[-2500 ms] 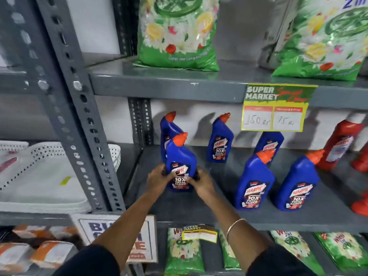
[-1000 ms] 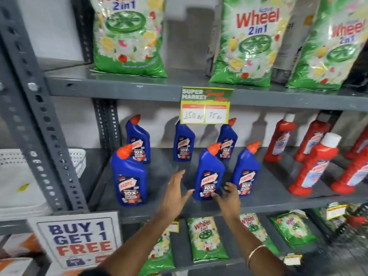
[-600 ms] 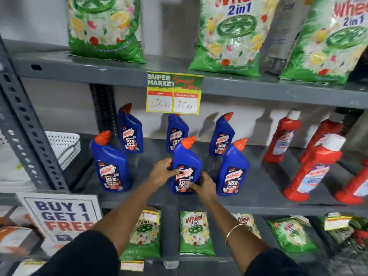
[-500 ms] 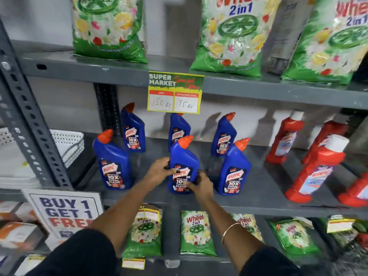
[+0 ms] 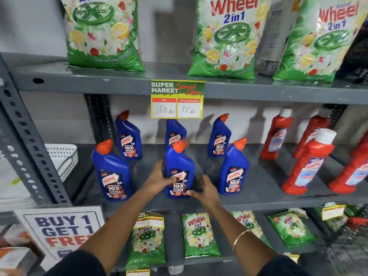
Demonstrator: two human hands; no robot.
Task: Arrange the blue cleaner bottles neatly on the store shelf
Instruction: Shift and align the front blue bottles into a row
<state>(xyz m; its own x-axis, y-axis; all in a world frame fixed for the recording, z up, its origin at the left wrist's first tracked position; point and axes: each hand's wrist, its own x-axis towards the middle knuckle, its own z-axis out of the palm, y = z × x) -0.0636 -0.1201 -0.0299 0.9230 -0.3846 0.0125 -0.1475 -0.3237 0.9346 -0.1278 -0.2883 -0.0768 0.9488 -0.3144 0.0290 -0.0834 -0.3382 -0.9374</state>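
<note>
Blue cleaner bottle (image 5: 180, 172) upright, spout angled right, left hand (image 5: 157, 179) gripping, right hand (image 5: 205, 189) loosely cupped beside.

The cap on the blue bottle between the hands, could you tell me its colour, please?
Orange-red cap, seen in the head view.

Blue bottles (image 5: 180, 172) wear orange caps (image 5: 104, 146), neighbouring bottles (image 5: 307, 162) are red, the bags (image 5: 227, 36) green with flowers, the shelf (image 5: 264, 188) grey.
</note>
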